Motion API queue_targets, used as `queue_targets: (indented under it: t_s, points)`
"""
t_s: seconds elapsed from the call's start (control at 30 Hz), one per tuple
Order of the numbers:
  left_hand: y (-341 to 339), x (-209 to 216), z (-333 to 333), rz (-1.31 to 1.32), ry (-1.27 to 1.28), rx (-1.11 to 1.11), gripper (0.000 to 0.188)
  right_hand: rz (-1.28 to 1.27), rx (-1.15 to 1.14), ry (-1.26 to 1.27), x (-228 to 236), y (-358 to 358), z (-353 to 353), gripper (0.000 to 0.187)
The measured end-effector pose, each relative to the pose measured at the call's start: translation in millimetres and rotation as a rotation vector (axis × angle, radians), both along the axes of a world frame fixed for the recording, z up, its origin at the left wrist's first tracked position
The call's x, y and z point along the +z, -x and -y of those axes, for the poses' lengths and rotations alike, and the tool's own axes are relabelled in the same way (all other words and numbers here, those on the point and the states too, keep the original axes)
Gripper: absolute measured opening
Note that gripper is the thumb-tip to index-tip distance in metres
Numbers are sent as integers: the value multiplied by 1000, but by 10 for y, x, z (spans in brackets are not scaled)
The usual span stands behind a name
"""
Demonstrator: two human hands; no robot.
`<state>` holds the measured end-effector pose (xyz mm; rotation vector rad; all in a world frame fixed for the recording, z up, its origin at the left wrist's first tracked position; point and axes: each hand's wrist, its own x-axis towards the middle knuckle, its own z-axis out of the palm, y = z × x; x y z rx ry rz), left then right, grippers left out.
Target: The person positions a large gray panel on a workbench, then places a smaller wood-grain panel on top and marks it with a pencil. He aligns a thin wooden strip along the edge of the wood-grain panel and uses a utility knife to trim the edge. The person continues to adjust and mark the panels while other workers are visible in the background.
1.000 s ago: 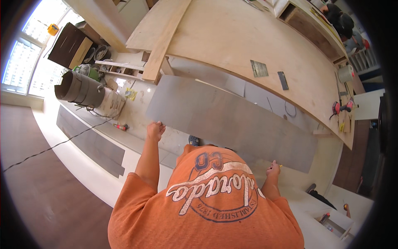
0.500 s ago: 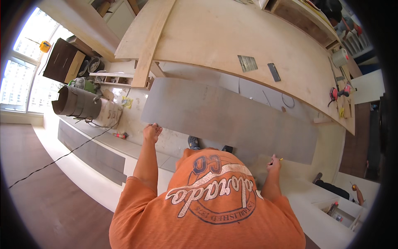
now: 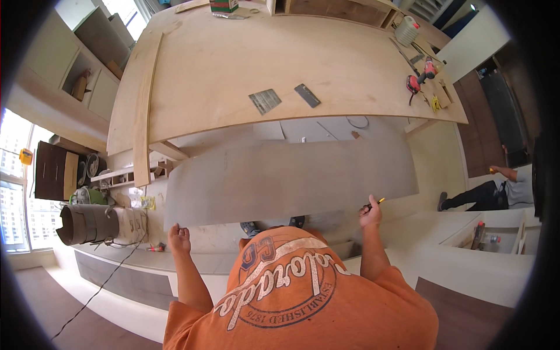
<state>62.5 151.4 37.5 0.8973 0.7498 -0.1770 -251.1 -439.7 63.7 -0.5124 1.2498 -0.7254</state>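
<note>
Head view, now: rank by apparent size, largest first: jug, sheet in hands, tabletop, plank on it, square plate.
1. Tabletop
2. Sheet
3. Plank
4. Jug and square plate: unranked; they look close in size, and the jug sits farther off.

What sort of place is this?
Probably a makeshift workshop inside a building: a broad wooden worktop, a red power drill resting on it, and a long grey panel beside it.
</note>
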Motion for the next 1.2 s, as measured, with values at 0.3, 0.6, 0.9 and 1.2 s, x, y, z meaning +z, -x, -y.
queue_targets:
  t_s: [0.3, 0.6, 0.9, 1.2]
  points:
    - [29, 1083, 515, 278, -261, 25, 26, -184, 1, 426, 1009, -261, 324, 21]
    - [165, 970, 557, 303, -267, 53, 21, -196, 18, 436, 1217, -389, 496, 23]
    - [178, 947, 513, 288, -283, 55, 24, -304, 0, 395, 1150, -393, 538, 24]
    - [235, 924, 502, 230, -197, 117, 24, -319, -13, 366, 1181, -382, 395, 24]
